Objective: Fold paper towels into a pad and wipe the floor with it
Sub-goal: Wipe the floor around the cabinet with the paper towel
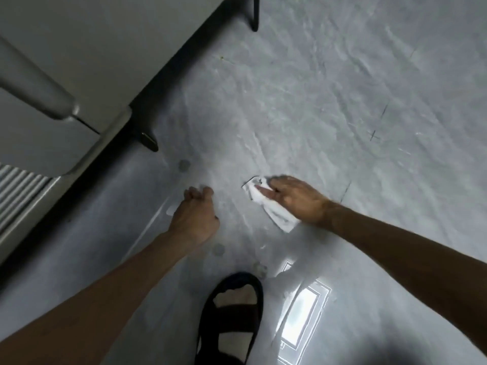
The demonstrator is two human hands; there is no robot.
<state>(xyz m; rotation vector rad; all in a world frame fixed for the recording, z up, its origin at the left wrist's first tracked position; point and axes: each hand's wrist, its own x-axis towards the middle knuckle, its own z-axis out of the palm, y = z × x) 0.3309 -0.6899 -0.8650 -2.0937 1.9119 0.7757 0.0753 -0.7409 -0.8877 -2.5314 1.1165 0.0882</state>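
Note:
A white folded paper towel pad point(274, 210) lies flat on the grey marbled floor point(316, 101). My right hand point(295, 197) presses down on the pad with straight fingers spread over its upper part. My left hand point(197, 214) hovers to the left of the pad, apart from it, with fingers loosely curled and nothing in it. Several small round wet spots point(184, 165) dot the floor near my hands.
A grey appliance point(52, 75) with a dark gap under it runs along the left. A black foot point(149, 140) of it stands on the floor, and a black metal leg point(254, 14) is at the top. My sandalled foot point(232, 312) is at the bottom centre.

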